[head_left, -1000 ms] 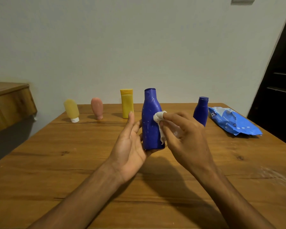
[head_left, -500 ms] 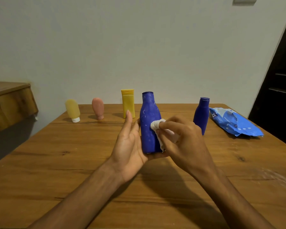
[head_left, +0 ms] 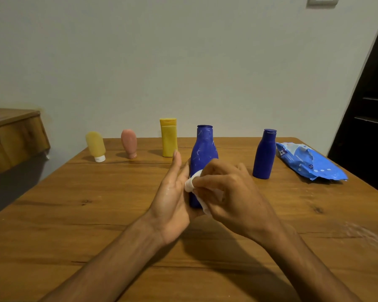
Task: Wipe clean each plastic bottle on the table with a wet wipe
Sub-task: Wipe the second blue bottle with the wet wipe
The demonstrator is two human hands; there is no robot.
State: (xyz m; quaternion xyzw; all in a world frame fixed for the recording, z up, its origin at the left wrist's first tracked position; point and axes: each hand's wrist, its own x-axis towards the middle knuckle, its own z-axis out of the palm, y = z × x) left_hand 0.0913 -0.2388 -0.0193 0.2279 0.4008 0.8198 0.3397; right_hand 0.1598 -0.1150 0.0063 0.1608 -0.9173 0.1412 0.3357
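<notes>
A tall blue plastic bottle (head_left: 203, 153) stands upright in the middle of the wooden table (head_left: 79, 214), between my hands. My left hand (head_left: 172, 197) lies against its left side with straight fingers, supporting it near the base. My right hand (head_left: 229, 192) pinches a bunched white wet wipe (head_left: 191, 184) and presses it on the bottle's lower front. Along the far edge stand a pale yellow tube (head_left: 95, 146), a pink tube (head_left: 129, 143), a yellow bottle (head_left: 168, 137) and a smaller blue bottle (head_left: 264, 154).
A crumpled blue wet-wipe pack (head_left: 308, 162) lies at the far right of the table. A wooden ledge (head_left: 11, 131) juts out at the left, beyond the table. A dark doorway (head_left: 367, 110) is at the right.
My right hand has slid the wipe down the tall blue bottle, from its middle to its lower part. The bottle and my left hand have stayed nearly in place.
</notes>
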